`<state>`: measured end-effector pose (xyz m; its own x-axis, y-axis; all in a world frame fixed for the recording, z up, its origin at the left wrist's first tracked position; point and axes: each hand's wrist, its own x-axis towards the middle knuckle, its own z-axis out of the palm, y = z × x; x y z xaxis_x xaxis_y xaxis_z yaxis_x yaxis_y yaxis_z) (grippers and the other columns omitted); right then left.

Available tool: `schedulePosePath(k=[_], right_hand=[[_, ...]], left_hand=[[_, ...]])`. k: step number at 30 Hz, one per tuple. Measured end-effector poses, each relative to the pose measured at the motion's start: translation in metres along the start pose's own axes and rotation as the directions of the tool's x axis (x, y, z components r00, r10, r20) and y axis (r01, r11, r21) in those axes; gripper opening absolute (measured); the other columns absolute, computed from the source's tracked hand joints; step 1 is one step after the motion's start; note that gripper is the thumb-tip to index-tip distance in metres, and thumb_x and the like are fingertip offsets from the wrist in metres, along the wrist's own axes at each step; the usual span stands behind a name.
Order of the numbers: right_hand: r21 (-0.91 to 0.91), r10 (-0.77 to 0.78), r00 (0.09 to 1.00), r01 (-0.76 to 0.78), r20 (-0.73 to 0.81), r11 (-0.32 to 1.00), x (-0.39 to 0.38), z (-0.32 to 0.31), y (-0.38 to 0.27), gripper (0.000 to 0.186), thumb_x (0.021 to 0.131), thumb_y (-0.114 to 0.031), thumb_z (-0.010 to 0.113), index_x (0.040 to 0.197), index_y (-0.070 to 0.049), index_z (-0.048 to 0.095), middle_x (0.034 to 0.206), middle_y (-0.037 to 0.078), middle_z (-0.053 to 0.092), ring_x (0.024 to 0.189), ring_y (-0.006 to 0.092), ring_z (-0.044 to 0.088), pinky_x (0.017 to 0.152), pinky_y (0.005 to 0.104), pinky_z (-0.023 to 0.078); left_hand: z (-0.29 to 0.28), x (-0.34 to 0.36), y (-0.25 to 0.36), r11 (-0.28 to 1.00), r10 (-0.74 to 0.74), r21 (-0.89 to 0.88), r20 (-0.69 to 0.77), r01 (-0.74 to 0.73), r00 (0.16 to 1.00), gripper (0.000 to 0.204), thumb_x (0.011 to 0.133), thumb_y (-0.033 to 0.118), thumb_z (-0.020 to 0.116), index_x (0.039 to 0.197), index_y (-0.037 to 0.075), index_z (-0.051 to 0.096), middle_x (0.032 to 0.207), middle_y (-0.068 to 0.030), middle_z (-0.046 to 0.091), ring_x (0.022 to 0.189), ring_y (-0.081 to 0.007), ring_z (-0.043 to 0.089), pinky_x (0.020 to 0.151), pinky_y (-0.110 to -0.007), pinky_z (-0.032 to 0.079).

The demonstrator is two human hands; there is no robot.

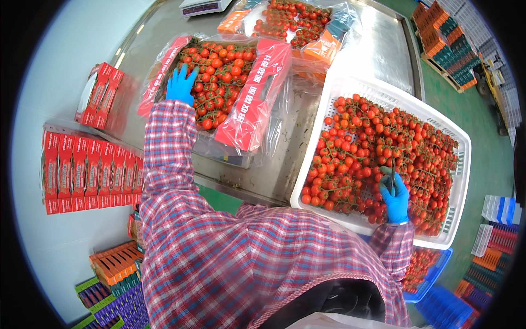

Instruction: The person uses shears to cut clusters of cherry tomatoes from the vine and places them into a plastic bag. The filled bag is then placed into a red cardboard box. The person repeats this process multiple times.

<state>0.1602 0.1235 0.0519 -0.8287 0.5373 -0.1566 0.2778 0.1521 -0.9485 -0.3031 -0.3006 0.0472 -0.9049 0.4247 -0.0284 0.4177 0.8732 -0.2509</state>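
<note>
My left hand, in a blue glove, lies with its fingers spread on the vine cherry tomatoes in a red carton lined with clear plastic. The carton stands on the metal table, its clear liner hanging over the sides. On the right, my gloved right hand is closed around small scissors; only their dark, narrow blades show, pointing away from me. That hand is low over the tomato bunches in a large white plastic crate. Whether the blades touch a stem I cannot tell.
Another plastic-lined carton of tomatoes stands behind, beside a scale. Red folded cartons line the table's left side. A blue crate of tomatoes sits below the white one. Stacked cartons rest on a pallet at far right.
</note>
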Motion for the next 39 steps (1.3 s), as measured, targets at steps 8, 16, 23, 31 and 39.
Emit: schedulePosePath(k=[8,16,23,31,39], right_hand=[[0.144,0.015,0.984,0.011,-0.178,0.989,-0.003,-0.022,-0.001,0.042,0.079,0.003,0.061,0.120,-0.004,0.055,0.091,-0.001,0.058,0.085,0.0059,0.052,0.076,0.0223,0.044],[0.352,0.030,0.912,0.127,-0.409,0.927,-0.004,-0.046,-0.022,0.041,0.080,0.000,0.061,0.120,-0.005,0.055,0.087,-0.005,0.054,0.082,0.0028,0.050,0.077,0.0188,0.041],[0.192,-0.082,0.913,0.171,-0.399,0.966,-0.011,-0.046,-0.011,0.044,0.078,0.007,0.059,0.119,-0.007,0.056,0.106,0.000,0.057,0.092,0.0079,0.053,0.082,0.0227,0.045],[-0.047,-0.155,0.910,0.148,-0.384,0.988,-0.010,-0.047,-0.005,0.042,0.074,0.002,0.066,0.115,-0.004,0.056,0.101,0.005,0.056,0.088,0.0126,0.056,0.076,0.0253,0.046],[-0.139,-0.239,0.887,0.199,-0.396,0.970,-0.008,-0.047,-0.003,0.041,0.073,-0.002,0.067,0.113,-0.004,0.056,0.098,0.008,0.056,0.087,0.0161,0.057,0.075,0.0284,0.047]], left_hand=[[-0.001,0.005,0.019,0.997,-0.021,0.074,0.065,0.016,0.998,0.073,0.083,0.046,0.055,0.144,0.029,0.018,0.148,-0.0116,0.022,0.132,-0.0414,0.023,0.103,-0.058,0.025],[-0.079,0.001,0.282,0.373,0.716,-0.643,-0.260,-0.669,0.648,0.040,0.087,0.019,0.054,0.124,0.005,0.050,0.128,-0.0135,0.049,0.116,-0.0285,0.049,0.095,-0.037,0.041],[-0.054,-0.042,0.454,0.814,0.567,-0.385,0.366,-0.434,0.738,0.065,0.078,0.009,0.059,0.136,0.005,0.031,0.144,-0.0180,0.023,0.131,-0.0355,0.027,0.104,-0.039,0.035],[-0.095,-0.025,0.351,0.470,0.808,-0.474,0.570,-0.745,0.147,0.036,0.075,0.004,0.045,0.102,0.013,0.068,0.103,-0.0120,0.065,0.102,-0.0266,0.058,0.094,-0.038,0.043],[0.002,0.032,0.439,0.649,0.737,-0.476,0.199,-0.594,0.646,0.024,0.074,0.009,0.060,0.098,0.012,0.061,0.096,-0.0120,0.063,0.090,-0.0293,0.060,0.079,-0.039,0.049]])
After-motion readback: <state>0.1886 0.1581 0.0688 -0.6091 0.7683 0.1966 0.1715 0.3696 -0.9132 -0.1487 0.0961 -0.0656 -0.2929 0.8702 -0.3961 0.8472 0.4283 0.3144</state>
